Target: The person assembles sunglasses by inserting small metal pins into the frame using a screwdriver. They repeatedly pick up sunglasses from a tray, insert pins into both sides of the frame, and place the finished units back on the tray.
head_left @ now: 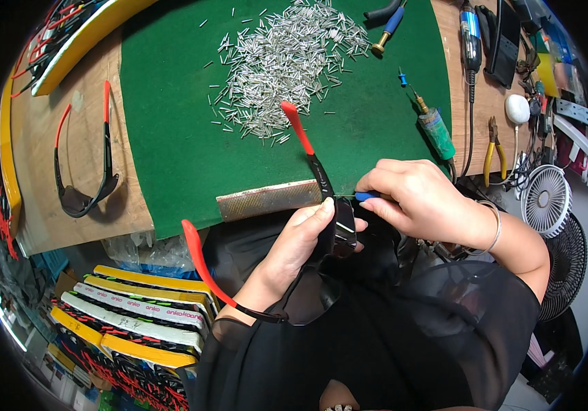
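Observation:
My left hand [299, 238] grips black sunglasses [311, 298] with red-tipped temple arms, its thumb pressed on the frame near one hinge. One arm points up over the green mat [170, 137], and the other reaches left past my forearm. In my right hand [424, 198] is a small screwdriver [365, 196] with a blue handle, pinched between thumb and fingers. Its thin shaft points left at the hinge; whether the tip touches a screw cannot be made out. Beside the hinge, a worn, textured rectangular block [266, 201] sits at the mat's near edge.
A heap of small silver pins [287, 68] covers the mat's far middle. Another pair of sunglasses [78, 202] stands at left. To the right are a green-handled tool [436, 131], yellow pliers [493, 152] and a white fan [546, 200]. Yellow-edged trays [143, 308] of glasses are lower left.

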Available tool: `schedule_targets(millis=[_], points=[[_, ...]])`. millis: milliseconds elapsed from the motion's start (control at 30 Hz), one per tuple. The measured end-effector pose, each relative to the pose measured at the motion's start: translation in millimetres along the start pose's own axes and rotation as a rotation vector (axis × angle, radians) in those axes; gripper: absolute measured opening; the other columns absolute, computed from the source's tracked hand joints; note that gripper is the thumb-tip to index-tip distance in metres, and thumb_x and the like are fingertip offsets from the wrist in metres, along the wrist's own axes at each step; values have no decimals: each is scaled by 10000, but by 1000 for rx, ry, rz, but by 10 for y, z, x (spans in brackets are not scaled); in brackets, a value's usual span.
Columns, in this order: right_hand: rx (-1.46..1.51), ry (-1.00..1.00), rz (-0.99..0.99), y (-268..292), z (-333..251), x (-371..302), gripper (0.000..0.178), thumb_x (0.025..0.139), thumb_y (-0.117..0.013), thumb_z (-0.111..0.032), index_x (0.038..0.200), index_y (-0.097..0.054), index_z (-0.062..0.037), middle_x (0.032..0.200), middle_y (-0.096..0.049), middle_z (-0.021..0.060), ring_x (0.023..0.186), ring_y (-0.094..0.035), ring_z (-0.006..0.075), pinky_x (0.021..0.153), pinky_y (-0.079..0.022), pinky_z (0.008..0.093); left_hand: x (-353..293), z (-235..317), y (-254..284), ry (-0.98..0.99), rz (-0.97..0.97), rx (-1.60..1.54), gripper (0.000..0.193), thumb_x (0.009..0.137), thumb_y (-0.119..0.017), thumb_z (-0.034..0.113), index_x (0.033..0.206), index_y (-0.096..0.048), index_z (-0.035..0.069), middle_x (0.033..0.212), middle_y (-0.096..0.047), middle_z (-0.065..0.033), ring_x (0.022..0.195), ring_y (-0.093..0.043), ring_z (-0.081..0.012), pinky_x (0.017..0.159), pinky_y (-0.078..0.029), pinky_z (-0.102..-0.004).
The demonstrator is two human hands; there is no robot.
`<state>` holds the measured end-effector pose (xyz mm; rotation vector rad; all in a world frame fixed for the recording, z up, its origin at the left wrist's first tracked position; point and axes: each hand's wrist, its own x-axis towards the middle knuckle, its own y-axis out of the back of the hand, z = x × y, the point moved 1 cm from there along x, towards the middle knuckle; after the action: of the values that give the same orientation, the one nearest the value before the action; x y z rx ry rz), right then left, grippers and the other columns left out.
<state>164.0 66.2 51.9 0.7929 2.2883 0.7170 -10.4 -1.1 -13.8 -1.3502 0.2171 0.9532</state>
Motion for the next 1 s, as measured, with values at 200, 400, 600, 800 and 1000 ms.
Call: schedule_targets(millis=[200,400,600,800,1000], points=[[51,25,21,26,-6,25,138,739,-623,-89,848,-573,-21,710,-546,113,630,-561,292,554,-451,354,-20,17,-3,3,-8,17,472,919,-382,413,1099,-504,-6,937,-620,-104,746,-620,-172,688,-499,-261],[-7,-29,-25,-43,62,1,146,785,-569,-165,782,-583,-20,718,-588,131,681,-590,313,597,-476,388,-8,15,-5,6,-16,3,467,923,-378,402,1099,-503,-12,937,-619,-106,747,-620,-174,698,-500,-263],[44,-33,31,5,-11,6,137,788,-563,-154,785,-577,-18,731,-592,134,689,-590,315,600,-477,383,-5,10,2,-6,-25,15,466,927,-371,398,1098,-502,-16,939,-623,-113,749,-623,-178,695,-503,-270],[11,-179,-140,8,14,2,110,770,-592,-113,812,-557,-18,753,-577,128,680,-573,305,565,-453,369,6,-4,2,9,2,13,470,929,-363,399,1086,-514,-17,945,-625,-111,746,-625,-180,697,-505,-272],[85,-41,25,1,-7,2,126,766,-586,-144,806,-555,-28,742,-587,133,707,-589,310,603,-473,380,15,-19,24,-11,-21,19,466,932,-357,396,1085,-514,-15,946,-627,-113,751,-624,-185,701,-504,-276]])
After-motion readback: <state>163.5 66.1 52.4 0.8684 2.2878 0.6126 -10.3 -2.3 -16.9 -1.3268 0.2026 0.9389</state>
